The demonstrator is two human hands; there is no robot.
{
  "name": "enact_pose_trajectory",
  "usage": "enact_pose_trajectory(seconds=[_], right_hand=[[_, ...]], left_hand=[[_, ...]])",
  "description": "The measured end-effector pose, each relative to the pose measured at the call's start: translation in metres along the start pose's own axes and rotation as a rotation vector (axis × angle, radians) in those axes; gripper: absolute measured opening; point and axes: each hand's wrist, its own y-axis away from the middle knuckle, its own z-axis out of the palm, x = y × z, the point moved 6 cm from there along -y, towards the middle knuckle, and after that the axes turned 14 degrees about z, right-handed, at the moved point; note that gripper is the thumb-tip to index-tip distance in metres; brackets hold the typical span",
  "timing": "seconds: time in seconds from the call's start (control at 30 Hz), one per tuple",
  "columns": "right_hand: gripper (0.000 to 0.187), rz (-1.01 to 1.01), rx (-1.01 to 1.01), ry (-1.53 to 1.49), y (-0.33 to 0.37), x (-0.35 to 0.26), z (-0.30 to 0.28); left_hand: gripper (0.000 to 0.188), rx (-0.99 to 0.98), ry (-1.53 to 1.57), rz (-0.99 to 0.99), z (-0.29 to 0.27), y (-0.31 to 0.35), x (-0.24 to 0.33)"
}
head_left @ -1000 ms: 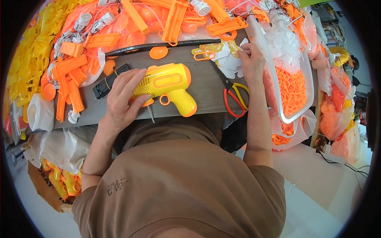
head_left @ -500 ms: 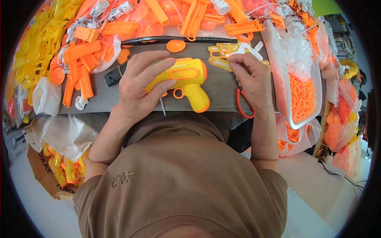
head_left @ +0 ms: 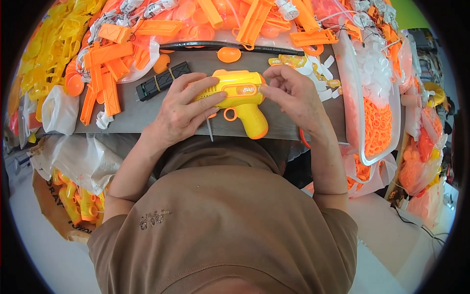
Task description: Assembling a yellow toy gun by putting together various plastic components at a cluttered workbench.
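Observation:
A yellow toy gun [head_left: 254,117] with orange trim lies on its side on the grey table, its barrel end to the right and its grip toward me. My left hand [head_left: 188,105] is closed around its rear end and steadies it. A small yellow sticker [head_left: 248,90] with white lettering lies along the oval panel on the gun's side. My right hand [head_left: 296,95] pinches the sticker's right end at the panel, thumb and forefinger together. Part of the sticker is hidden behind the fingertips. A thin white strip [head_left: 210,131] sticks out below the gun.
Loose stickers and white backing pieces [head_left: 325,68] lie beyond my right hand. A black banded block [head_left: 161,81] and orange parts [head_left: 105,68] are at left. An orange cup [head_left: 228,54] lies behind the gun. A clear bin [head_left: 364,159] of orange rings stands right, near a red-handled tool [head_left: 304,138].
My right hand has brought the sticker left from beside the gun onto its side panel. My left hand's fingers have spread further over the gun's rear. The view has shifted slightly.

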Motion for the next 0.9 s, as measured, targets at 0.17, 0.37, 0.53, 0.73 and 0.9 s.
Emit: enact_pose_trajectory(seconds=[0.17, 0.37, 0.53, 0.73, 0.9], right_hand=[[0.038, -0.192, 0.105, -0.036, 0.007, 0.01, -0.001], [0.03, -0.374, 0.199, 0.116, 0.01, 0.009, 0.008], [0.025, -0.392, 0.211, 0.146, 0.009, 0.006, 0.009], [0.026, -0.592, 0.291, 0.356, 0.013, -0.015, 0.015], [0.027, -0.594, 0.297, 0.317, 0.009, -0.014, 0.017]], left_hand=[[0.042, 0.002, 0.007, 0.005, 0.002, 0.004, -0.002], [0.039, 0.004, 0.025, -0.004, 0.001, 0.003, -0.003], [0.038, -0.004, 0.032, -0.004, 0.002, 0.005, -0.004], [0.039, -0.002, 0.031, 0.003, 0.002, 0.006, -0.005], [0.042, -0.028, 0.024, -0.006, 0.002, 0.003, -0.003]])
